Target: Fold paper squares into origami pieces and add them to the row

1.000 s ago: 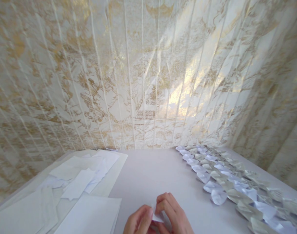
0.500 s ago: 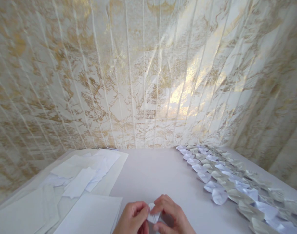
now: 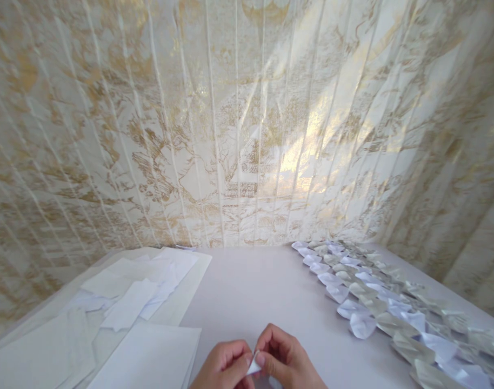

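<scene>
Low in the head view, my left hand (image 3: 225, 367) and my right hand (image 3: 287, 362) meet over the white table (image 3: 247, 286). Both pinch one small folded white paper piece (image 3: 254, 366) between thumbs and fingertips. Only a corner of the paper shows between the fingers; the rest is hidden by them. The hands hover just above the table's near edge.
Loose white paper sheets (image 3: 129, 294) lie scattered at the left, with a larger sheet (image 3: 149, 356) near my left hand. Several small folded white and silver paper pieces (image 3: 376, 302) lie in rows along the right. A cream and gold patterned curtain (image 3: 247, 119) hangs behind the table.
My hands have closed in on the paper piece; less of it shows now than a second ago. The fingers shifted slightly while the hands stayed in the same place.
</scene>
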A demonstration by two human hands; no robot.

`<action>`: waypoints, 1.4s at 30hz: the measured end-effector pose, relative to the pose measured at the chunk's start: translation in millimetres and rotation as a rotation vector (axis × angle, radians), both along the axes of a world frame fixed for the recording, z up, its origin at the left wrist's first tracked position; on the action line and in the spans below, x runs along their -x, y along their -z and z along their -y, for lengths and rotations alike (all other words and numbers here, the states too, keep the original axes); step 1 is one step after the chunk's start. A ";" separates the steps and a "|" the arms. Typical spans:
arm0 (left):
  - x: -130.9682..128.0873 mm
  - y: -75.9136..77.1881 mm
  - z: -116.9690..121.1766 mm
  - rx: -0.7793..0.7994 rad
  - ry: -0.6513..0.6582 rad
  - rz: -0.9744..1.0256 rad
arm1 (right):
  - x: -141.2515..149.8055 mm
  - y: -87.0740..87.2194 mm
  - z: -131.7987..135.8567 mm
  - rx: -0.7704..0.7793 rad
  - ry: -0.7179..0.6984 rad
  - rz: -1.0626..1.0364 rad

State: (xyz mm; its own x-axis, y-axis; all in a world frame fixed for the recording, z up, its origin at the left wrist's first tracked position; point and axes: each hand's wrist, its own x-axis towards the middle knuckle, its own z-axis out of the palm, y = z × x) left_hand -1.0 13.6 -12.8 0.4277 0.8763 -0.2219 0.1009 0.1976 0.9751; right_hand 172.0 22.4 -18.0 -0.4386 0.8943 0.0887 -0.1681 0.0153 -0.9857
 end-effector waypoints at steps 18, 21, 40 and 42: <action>-0.4 5.4 0.9 -0.070 0.008 0.067 | -2.3 0.3 2.6 -0.088 -0.079 0.084; -1.7 7.4 2.5 -0.112 -0.005 0.024 | -3.6 -10.0 5.9 -0.086 -0.085 0.113; -0.1 6.2 2.1 -0.228 -0.111 0.071 | -3.8 6.4 -0.1 -0.223 0.141 0.203; -0.5 10.5 1.7 -0.228 -0.128 0.063 | -3.4 11.6 -0.7 -0.253 0.181 0.223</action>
State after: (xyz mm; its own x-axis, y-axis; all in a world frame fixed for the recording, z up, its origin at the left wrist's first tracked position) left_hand -0.5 11.9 -23.3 0.3172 0.9483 0.0113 0.0272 -0.0210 0.9994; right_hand 175.4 23.1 -29.6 -0.3095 0.9210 0.2366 0.0780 0.2726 -0.9590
